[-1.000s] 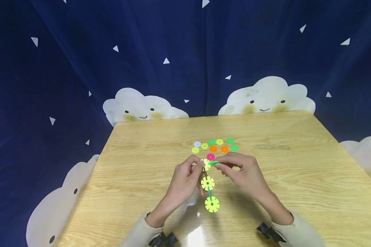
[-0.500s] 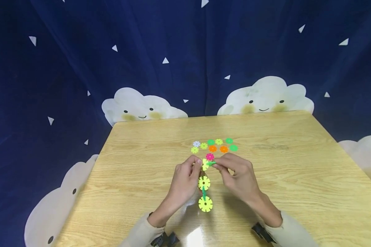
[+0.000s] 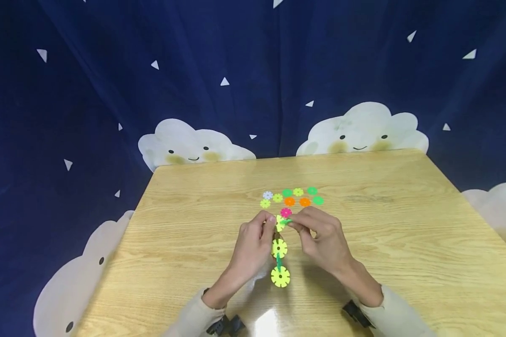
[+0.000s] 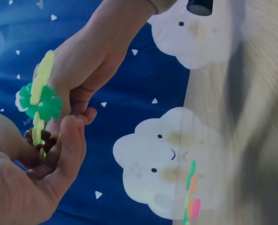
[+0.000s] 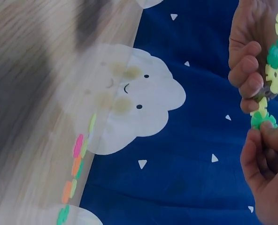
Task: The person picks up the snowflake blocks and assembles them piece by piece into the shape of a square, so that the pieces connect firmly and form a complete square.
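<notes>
A chain of slotted snowflake discs hangs over the table between my hands, with a yellow disc (image 3: pixel 280 276) at its near end, a green disc (image 3: pixel 279 262) edge-on, another yellow disc (image 3: pixel 279 248), then a brown disc (image 5: pixel 269 92). My left hand (image 3: pixel 251 243) pinches the yellow disc (image 3: pixel 280 223) at the chain's far end. My right hand (image 3: pixel 325 238) pinches a second green disc (image 5: pixel 263 121) between thumb and finger. This green disc touches the edge of the far yellow disc; how deep their slots meet is hidden by my fingers.
Beyond my hands, several loose discs lie flat on the wooden table (image 3: pixel 185 224): a pink disc (image 3: pixel 286 212), orange discs (image 3: pixel 305 202), green discs (image 3: pixel 312 191), yellow discs (image 3: pixel 265 203) and a pale blue disc (image 3: pixel 267 195). A dark blue curtain (image 3: pixel 236 56) hangs behind.
My right hand has moved slightly left, bringing the green disc closer against the far yellow disc. The chain's near end has swung a little left. Both hands keep their pinch.
</notes>
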The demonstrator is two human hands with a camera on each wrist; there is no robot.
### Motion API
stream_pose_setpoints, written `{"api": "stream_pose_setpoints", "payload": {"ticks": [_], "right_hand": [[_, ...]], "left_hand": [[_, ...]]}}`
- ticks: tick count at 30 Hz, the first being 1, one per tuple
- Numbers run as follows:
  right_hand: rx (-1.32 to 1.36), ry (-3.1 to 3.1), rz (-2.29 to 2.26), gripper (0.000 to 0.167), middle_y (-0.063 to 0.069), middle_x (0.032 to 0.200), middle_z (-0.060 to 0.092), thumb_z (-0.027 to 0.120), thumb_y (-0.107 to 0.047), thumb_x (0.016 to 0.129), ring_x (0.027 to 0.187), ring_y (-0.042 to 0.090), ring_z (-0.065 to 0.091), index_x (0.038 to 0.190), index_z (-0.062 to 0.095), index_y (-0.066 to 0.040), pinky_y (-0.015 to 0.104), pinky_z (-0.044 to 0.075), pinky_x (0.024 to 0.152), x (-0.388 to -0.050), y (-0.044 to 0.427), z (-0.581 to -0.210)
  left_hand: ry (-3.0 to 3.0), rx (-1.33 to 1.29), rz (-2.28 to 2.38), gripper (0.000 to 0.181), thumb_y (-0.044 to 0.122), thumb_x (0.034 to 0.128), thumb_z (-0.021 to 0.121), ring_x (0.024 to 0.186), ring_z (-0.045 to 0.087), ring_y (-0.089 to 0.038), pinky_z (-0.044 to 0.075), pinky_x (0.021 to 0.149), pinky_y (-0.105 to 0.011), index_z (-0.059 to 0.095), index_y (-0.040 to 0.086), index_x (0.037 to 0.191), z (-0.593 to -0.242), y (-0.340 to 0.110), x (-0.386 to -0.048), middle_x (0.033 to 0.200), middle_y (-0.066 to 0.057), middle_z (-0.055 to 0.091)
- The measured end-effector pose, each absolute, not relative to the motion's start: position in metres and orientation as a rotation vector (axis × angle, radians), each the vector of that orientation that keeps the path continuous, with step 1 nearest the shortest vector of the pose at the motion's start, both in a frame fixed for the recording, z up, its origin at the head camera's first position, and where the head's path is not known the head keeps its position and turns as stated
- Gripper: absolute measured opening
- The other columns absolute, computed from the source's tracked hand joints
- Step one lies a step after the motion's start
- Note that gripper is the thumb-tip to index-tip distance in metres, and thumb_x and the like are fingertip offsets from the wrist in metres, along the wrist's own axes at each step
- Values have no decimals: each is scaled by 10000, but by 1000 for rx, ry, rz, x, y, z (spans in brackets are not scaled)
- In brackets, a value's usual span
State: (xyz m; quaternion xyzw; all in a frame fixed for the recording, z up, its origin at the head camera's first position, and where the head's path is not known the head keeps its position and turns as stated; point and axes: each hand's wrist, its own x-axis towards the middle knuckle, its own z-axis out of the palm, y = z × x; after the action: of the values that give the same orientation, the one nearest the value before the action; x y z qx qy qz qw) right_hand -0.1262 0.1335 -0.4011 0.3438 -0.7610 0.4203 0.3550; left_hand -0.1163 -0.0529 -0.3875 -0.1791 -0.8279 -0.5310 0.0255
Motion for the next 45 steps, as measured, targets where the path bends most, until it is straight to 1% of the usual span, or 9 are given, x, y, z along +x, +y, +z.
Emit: {"api": "stream_pose_setpoints", "payload": {"ticks": [6, 10, 17, 22, 24, 28, 32, 37, 45], "right_hand": [[930, -2048, 1157, 249, -32, 836, 715, 793, 132, 816, 693, 75, 550, 939, 780, -83, 149, 447, 627, -127, 140, -394], [953, -2127, 1186, 224, -51, 885, 719, 789, 83, 859, 733, 71, 564, 963, 767, -114, 152, 460, 664, -128, 142, -390], [990, -2178, 1182, 231, -60, 890, 712, 805, 59, 857, 755, 64, 582, 974, 744, -130, 165, 472, 657, -131, 141, -390], [991, -2180, 1187, 248, -66, 868, 706, 807, 66, 850, 750, 62, 592, 967, 743, -143, 174, 485, 663, -133, 141, -391], [1000, -2169, 1191, 262, -73, 865, 706, 811, 74, 840, 750, 65, 604, 972, 747, -144, 170, 496, 676, -134, 141, -391], [1023, -2175, 1211, 268, -85, 859, 702, 815, 75, 835, 744, 67, 622, 976, 751, -144, 181, 522, 686, -136, 141, -391], [1032, -2210, 1250, 256, -107, 861, 685, 809, 54, 855, 749, 60, 634, 1001, 758, -150, 203, 545, 686, -138, 144, -389], [992, -2262, 1385, 213, -88, 864, 678, 764, -1, 922, 723, 102, 633, 1057, 770, -166, 236, 557, 684, -145, 152, -388], [604, -2357, 1742, 117, 86, 864, 677, 622, -120, 1053, 689, 225, 648, 1104, 715, -69, 291, 571, 643, -169, 176, -391]], "left_hand": [[-2545, -593, -1822, 260, 150, 1121, 429, 476, 670, -251, 514, 445, -318, 625, 35, 992, -380, -60, -118, 716, -26, 694], [-2530, -584, -1931, 256, 133, 1109, 414, 472, 661, -274, 571, 485, -405, 643, 39, 1047, -379, -60, -120, 733, -57, 707], [-2624, -651, -1882, 374, 316, 1140, 381, 480, 640, -207, 582, 569, -336, 665, 76, 1106, -381, -60, -119, 740, -31, 683], [-2676, -675, -1795, 409, 461, 1105, 462, 450, 650, -213, 486, 511, -266, 661, 113, 1184, -383, -60, -119, 626, -15, 660], [-2679, -677, -1781, 411, 469, 1099, 475, 463, 662, -265, 459, 480, -266, 660, 112, 1183, -383, -60, -119, 607, 0, 649], [-2670, -672, -1777, 407, 459, 1105, 463, 459, 655, -288, 514, 553, -272, 661, 106, 1141, -383, -60, -119, 584, 7, 622], [-2674, -665, -1771, 408, 456, 1107, 454, 431, 633, -200, 545, 622, -279, 656, 102, 1132, -383, -61, -119, 579, -52, 625], [-2667, -651, -1783, 388, 434, 1106, 459, 459, 656, -275, 545, 595, -287, 645, 94, 1126, -382, -62, -120, 619, -144, 649], [-2657, -603, -1810, 330, 371, 1104, 487, 466, 659, -282, 563, 620, -295, 648, 84, 1121, -382, -63, -120, 599, -28, 628]]}}
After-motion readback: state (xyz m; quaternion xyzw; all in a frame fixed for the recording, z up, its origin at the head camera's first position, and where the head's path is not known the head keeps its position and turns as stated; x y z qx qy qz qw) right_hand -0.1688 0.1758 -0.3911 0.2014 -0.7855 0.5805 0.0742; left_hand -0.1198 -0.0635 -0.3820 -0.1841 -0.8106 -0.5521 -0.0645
